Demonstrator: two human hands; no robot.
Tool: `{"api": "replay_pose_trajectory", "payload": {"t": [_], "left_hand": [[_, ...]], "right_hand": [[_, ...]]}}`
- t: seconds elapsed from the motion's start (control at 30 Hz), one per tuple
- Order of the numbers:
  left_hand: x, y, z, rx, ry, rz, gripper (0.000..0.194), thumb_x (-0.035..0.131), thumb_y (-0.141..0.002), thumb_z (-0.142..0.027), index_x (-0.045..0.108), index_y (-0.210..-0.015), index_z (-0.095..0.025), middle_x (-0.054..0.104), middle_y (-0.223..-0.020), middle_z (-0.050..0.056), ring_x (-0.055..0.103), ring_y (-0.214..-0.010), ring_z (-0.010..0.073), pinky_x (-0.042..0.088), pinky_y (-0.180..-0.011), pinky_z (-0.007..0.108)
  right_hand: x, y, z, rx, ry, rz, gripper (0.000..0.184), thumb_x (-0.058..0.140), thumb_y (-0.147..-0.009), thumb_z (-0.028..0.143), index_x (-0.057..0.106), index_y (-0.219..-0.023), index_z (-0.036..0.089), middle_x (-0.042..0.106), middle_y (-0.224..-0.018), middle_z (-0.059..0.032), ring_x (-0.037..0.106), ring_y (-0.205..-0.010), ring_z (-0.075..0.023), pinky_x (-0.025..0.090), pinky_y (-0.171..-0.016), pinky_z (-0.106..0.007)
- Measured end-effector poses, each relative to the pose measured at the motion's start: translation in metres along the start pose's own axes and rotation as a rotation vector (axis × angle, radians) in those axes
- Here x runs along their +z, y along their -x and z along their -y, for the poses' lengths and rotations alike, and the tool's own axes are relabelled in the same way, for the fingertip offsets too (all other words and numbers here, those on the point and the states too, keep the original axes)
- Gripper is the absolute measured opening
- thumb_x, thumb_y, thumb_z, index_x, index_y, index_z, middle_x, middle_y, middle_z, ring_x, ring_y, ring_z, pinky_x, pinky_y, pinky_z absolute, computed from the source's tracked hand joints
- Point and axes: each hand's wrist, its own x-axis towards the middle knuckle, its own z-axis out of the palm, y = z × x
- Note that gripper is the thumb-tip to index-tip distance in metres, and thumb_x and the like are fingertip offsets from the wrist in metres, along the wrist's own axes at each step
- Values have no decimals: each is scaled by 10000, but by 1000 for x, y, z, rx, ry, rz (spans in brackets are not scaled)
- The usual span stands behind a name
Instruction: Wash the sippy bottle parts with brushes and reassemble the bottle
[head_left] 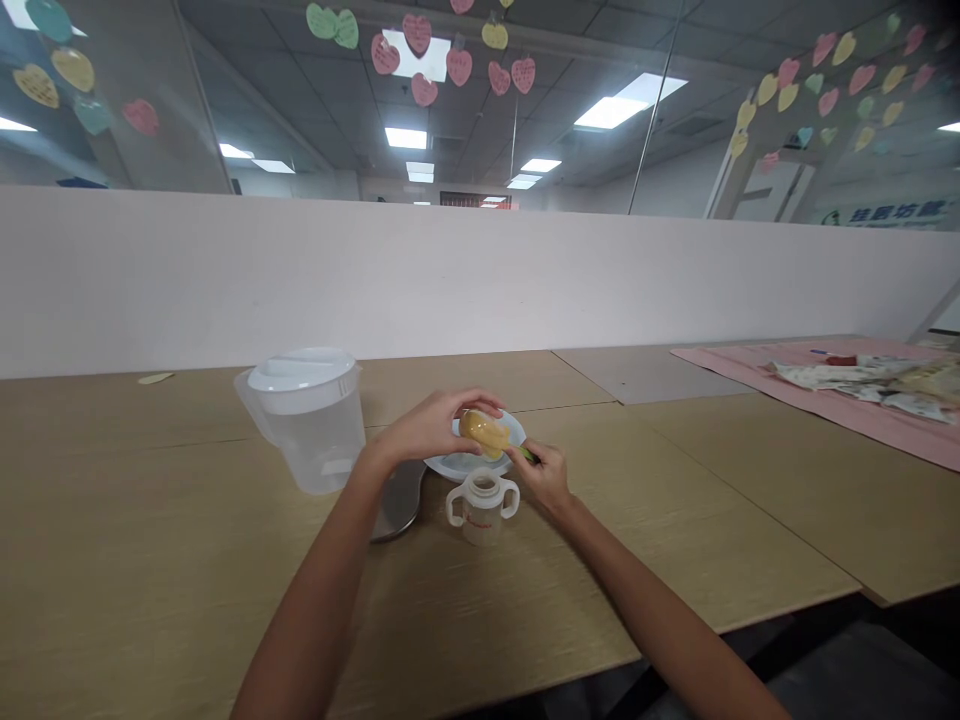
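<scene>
The fingers of the left hand are curling over a glossy yellow oval piece of peeled food, closed on it and holding it over a round, pale blue-white plate. The fingers of the right hand are pinching closed on a small green handle, its far end hidden, just beside the food's lower end. Just below the plate, a white-handled, two-eared plastic sippy cup is standing between the wrists, with little room on either side. To the left, a clear plastic pitcher with a white lid is standing beside a round steel disc, which the left forearm is passing close by. All of this is resting on a pale wooden table, well back from its near edge. A pink mat is lying far right, and a low white partition is running along the far edge.
</scene>
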Motion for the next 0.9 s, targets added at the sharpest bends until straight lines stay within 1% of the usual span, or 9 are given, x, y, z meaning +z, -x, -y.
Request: {"api": "replay_pose_trajectory", "payload": {"t": [0.13,0.23,0.33,0.47,0.63,0.7,0.8,0.9], "left_hand": [[0,0,-7,27,7,-25,426,691,-676,-222,574,-1086,-209,603,-1160,51,561,-1065,198,418,-950,361],[1,0,-12,40,5,-34,410,675,-687,-195,573,-1084,-209,612,-1136,44,566,-1046,192,428,-930,342],[2,1,-15,46,-45,-37,402,660,-691,-176,577,-1083,-215,622,-1118,34,573,-1022,191,436,-905,338],[5,1,-19,55,-141,-38,405,654,-683,-163,585,-1077,-229,629,-1113,16,569,-1017,195,433,-889,329],[4,1,-22,63,-174,-30,409,652,-684,-146,584,-1077,-236,632,-1107,4,575,-1006,186,427,-875,310],[3,2,-22,66,-164,-33,412,655,-686,-153,581,-1081,-238,628,-1115,3,573,-1012,184,421,-883,308],[1,3,-22,56,-151,-39,411,656,-687,-169,580,-1086,-237,625,-1118,8,571,-1012,189,418,-885,315],[0,3,-20,51,-136,-39,407,655,-690,-174,582,-1086,-231,626,-1114,14,570,-1012,191,418,-884,311]], "right_hand": [[3,0,6,75,-109,-65,463,516,-806,452,331,-479,182,237,-504,57,247,-480,-62,236,-446,-199],[3,0,10,119,-156,-68,444,487,-825,442,339,-496,184,252,-518,51,275,-487,-65,253,-452,-196],[1,-1,10,100,-96,-65,435,510,-815,438,357,-499,180,258,-513,53,276,-490,-65,255,-463,-197],[-4,-2,7,25,10,-96,451,544,-796,435,351,-480,177,254,-482,63,246,-472,-59,236,-460,-205],[-6,-1,5,-50,0,-114,481,544,-797,450,329,-462,180,253,-461,64,236,-452,-57,232,-449,-212],[-5,-1,6,-41,-27,-125,494,543,-796,460,317,-457,182,240,-460,63,229,-449,-57,228,-443,-214],[-2,1,9,9,-74,-136,489,532,-800,466,325,-461,181,238,-474,59,236,-457,-59,229,-440,-209],[0,1,10,55,-101,-113,470,510,-811,463,344,-477,178,246,-494,55,253,-470,-61,242,-448,-203]]}}
